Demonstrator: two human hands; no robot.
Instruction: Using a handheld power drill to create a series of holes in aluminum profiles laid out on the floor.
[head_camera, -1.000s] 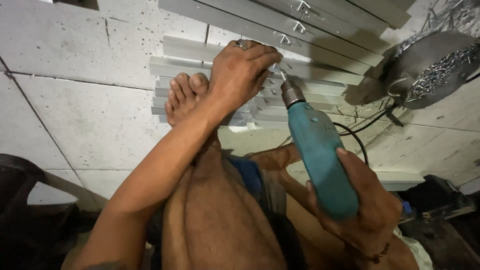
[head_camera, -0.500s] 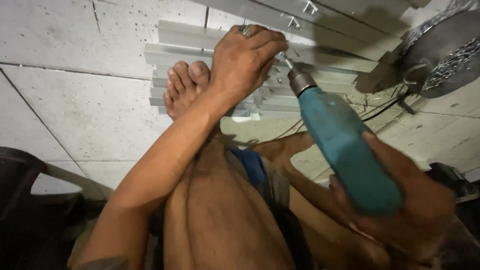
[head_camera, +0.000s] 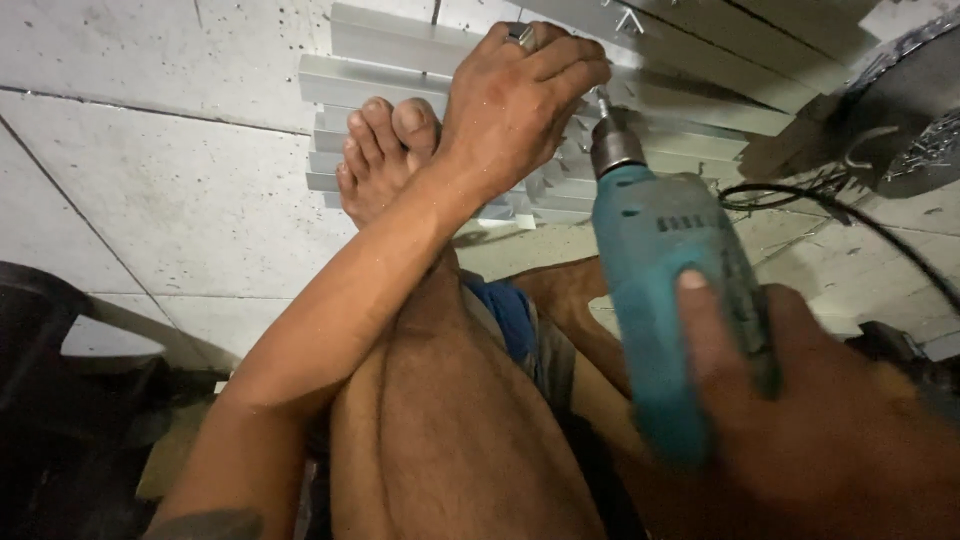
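Head view looks down at a teal electric drill (head_camera: 668, 300), gripped by the right hand (head_camera: 800, 400), whose fingers close around the drill's body with one finger lying along its side. The hand sits so close to the lens that it is blurred and cut off by the lower edge. At the drill's front, a metal chuck carries a thin bit whose tip is hidden behind the fingers of the left hand (head_camera: 520, 95). That hand presses down, fingers curled, on a stack of pale metal strips (head_camera: 390, 65) just ahead of the drill; whether it pinches something small there cannot be told. A ring on one finger shows only in part. A dark row of marks on the drill's side is too blurred to make out.

Left of the drill, a bare foot (head_camera: 385, 160) rests on the strips' near edge, its heel hidden by the forearm. A black cable (head_camera: 830, 205) trails right of the drill across the grey tiled floor (head_camera: 170, 190). Up to the right of the drill, a round pan (head_camera: 915, 110) is cut off by the frame's edge.
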